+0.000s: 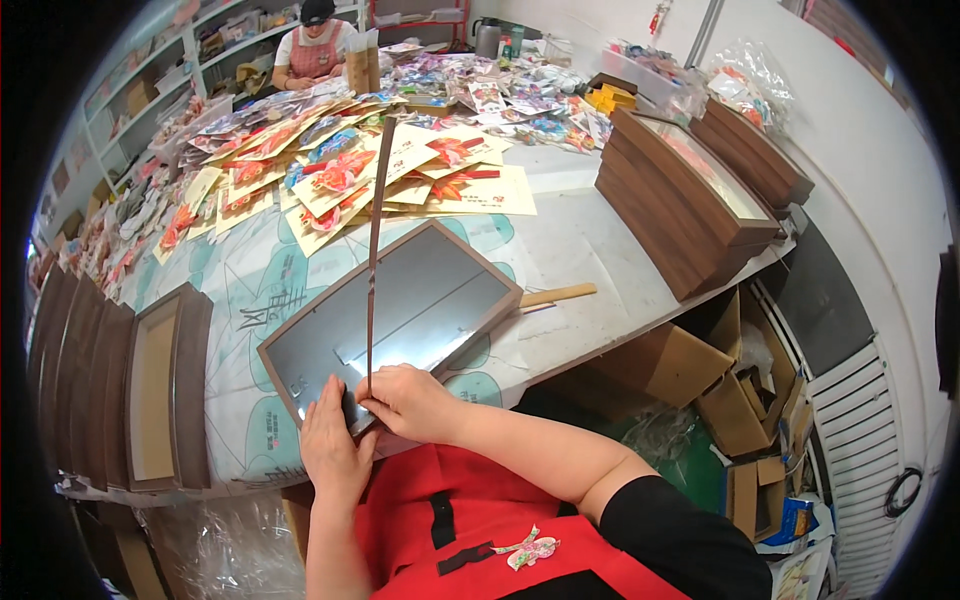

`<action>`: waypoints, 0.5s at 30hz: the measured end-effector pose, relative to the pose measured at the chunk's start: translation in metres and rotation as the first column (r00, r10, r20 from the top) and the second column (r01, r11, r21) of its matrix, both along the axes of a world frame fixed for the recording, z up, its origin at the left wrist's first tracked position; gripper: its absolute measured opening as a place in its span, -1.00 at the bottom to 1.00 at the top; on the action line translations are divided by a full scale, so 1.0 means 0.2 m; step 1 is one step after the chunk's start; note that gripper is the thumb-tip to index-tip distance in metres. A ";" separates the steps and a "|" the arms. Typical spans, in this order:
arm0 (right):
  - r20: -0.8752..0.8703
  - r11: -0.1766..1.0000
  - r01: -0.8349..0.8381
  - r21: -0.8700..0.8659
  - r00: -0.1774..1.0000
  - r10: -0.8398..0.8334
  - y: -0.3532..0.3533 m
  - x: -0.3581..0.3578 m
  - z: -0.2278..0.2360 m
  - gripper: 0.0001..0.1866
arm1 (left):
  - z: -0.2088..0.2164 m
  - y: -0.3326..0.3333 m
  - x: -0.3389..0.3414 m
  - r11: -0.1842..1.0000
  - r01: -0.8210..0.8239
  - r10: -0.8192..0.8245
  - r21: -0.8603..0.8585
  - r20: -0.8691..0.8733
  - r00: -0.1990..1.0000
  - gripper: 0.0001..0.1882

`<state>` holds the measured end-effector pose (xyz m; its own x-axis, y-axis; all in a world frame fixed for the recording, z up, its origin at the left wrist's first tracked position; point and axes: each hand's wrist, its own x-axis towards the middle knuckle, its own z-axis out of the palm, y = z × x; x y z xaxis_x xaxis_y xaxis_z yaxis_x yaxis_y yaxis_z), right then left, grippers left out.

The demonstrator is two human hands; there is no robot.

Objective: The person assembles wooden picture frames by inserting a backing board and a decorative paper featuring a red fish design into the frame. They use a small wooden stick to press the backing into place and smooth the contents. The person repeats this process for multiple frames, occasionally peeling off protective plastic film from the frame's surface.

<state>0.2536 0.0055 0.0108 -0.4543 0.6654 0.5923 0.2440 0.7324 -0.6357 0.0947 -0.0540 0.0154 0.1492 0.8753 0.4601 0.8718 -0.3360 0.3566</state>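
A picture frame (405, 320) with a brown rim and a shiny glass face lies slantwise on the table before me. My right hand (410, 402) is closed, pinching the near end of a long, thin dark-brown strip (377, 215). The strip rises from my fingers across the frame's glass in this view. Fingers stretched out, my left hand (335, 432) rests at the near corner of the frame, just left of my right hand. What lies beneath its palm is hidden.
Several brown box frames (155, 390) stand upright at the left, more frames (690, 190) are stacked at the right. Cream cards with red flowers (340, 175) pile up beyond. A wooden stick (558, 295) lies right of the frame. Cardboard boxes (740, 390) stand below; a co-worker (312, 50) sits far off.
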 end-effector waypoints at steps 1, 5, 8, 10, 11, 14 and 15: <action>-0.008 1.000 0.021 -0.022 1.000 -0.021 0.00 0.00 0.00 -0.94 | 0.00 0.00 0.00 1.000 -0.001 0.001 0.000 0.002 1.000 -0.14; -0.033 0.993 0.043 -0.108 0.998 -0.047 -0.01 0.03 0.01 -0.94 | 0.01 -0.01 0.00 1.000 -0.003 0.003 -0.014 0.008 1.000 -0.13; -0.031 0.992 0.042 -0.117 0.998 -0.046 0.00 0.06 0.01 -0.93 | 0.02 -0.01 0.01 1.000 -0.010 0.010 -0.017 -0.012 1.000 -0.12; -0.020 0.993 0.075 -0.094 0.997 -0.077 0.01 0.11 0.03 -0.92 | 0.02 0.00 0.01 1.000 0.002 -0.002 -0.010 -0.005 1.000 -0.12; -0.016 0.992 0.102 -0.077 0.994 -0.104 0.03 0.13 0.03 -0.92 | 0.02 0.00 0.01 1.000 0.008 -0.008 -0.007 -0.002 1.000 -0.12; -0.003 0.985 0.157 -0.067 0.988 -0.157 0.05 0.21 0.03 -0.92 | 0.01 0.01 0.01 1.000 0.000 0.000 -0.007 0.001 1.000 -0.12; 0.004 0.985 0.162 -0.066 0.987 -0.162 0.05 0.22 0.04 -0.92 | 0.01 0.00 0.00 1.000 -0.002 0.002 -0.007 -0.002 1.000 -0.13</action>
